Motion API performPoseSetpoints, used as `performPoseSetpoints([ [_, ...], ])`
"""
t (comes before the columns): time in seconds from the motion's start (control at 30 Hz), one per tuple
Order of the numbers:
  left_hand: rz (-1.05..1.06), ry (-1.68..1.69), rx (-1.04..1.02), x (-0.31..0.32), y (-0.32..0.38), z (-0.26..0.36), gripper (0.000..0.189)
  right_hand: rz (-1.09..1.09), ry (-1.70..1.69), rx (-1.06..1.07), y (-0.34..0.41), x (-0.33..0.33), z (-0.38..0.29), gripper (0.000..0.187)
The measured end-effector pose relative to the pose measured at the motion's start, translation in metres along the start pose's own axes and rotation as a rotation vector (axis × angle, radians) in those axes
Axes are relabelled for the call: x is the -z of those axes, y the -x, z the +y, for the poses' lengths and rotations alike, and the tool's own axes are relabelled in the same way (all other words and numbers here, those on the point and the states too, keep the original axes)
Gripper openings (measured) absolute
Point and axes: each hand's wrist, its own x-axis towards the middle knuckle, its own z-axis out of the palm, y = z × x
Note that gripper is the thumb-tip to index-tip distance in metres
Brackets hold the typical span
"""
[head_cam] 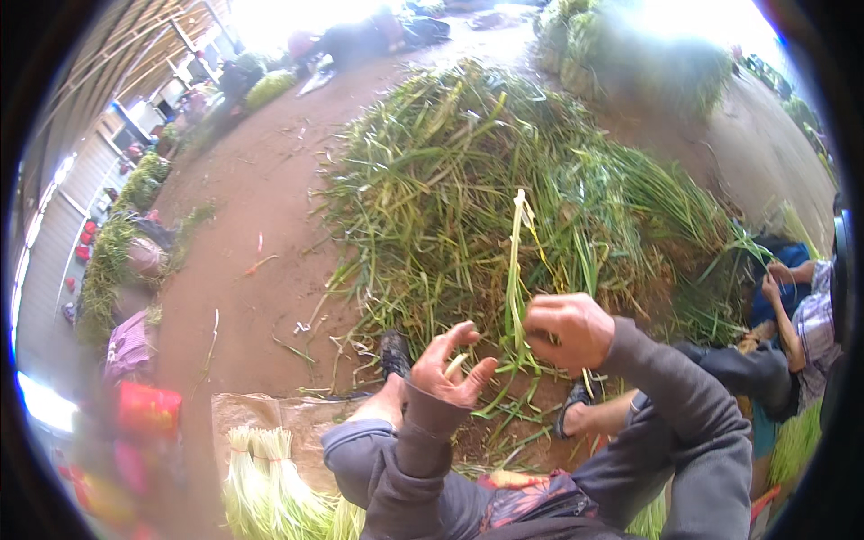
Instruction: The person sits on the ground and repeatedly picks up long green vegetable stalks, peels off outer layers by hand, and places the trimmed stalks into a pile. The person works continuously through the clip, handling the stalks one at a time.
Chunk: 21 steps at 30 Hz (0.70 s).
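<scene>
Before me a large heap of long green leafy stalks point(459, 175) lies on the earth floor. My left hand point(451, 370) is held over my lap with its fingers apart and curled; a short pale stalk piece point(456, 365) shows at its palm, and whether it is gripped is unclear. To its right, my right hand point(570, 332) has its fingers bent beside a pale green stalk point(514, 277), which stands out towards the heap. Whether those fingers hold the stalk cannot be made out. At lower left, tied bundles of pale stalks point(270, 472) lie on a brown sheet point(307, 422).
A co-worker's hands point(776, 280) hold green stalks at the right, close to the heap. Behind stands a tall green stack point(628, 67). A blurred red object point(148, 408) is at the left. My shoes point(395, 354) stand at the heap's near edge.
</scene>
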Motion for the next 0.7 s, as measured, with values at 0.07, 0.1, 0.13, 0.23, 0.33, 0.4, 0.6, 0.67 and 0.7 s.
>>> performPoseSetpoints([
  [0.07, -0.047, 0.148, 0.066, -0.005, 0.002, 0.006, 0.045, -0.035, -0.001, 0.069, 0.0, -0.004, -0.006, 0.011],
  [0.1, -0.098, 0.16, 0.088, -0.007, 0.002, 0.007, 0.041, -0.078, -0.002, 0.122, -0.001, -0.006, -0.009, 0.011],
  [0.13, -0.106, 0.212, 0.095, -0.011, 0.001, 0.007, 0.037, -0.102, -0.012, 0.161, -0.001, -0.008, -0.012, 0.011],
  [0.23, -0.07, 0.13, 0.116, -0.011, 0.003, 0.003, 0.028, -0.143, -0.078, 0.066, -0.002, -0.009, -0.016, 0.012],
  [0.33, -0.063, 0.315, 0.108, -0.007, 0.003, -0.003, 0.019, -0.114, -0.22, -0.033, -0.003, -0.011, -0.019, 0.015],
  [0.4, -0.011, 0.357, 0.065, -0.007, 0.002, -0.006, 0.016, -0.155, -0.283, -0.093, -0.002, -0.013, -0.021, 0.017],
  [0.6, 0.021, 0.326, 0.0, -0.01, 0.001, -0.005, 0.023, -0.193, -0.22, -0.148, -0.003, -0.015, -0.022, 0.017],
  [0.67, -0.05, 0.478, 0.026, -0.011, 0.003, -0.006, 0.023, -0.257, -0.315, -0.23, -0.004, -0.014, -0.022, 0.015],
  [0.7, -0.096, 0.565, 0.032, -0.011, 0.003, -0.006, 0.023, -0.227, -0.315, -0.159, -0.004, -0.012, -0.022, 0.015],
])
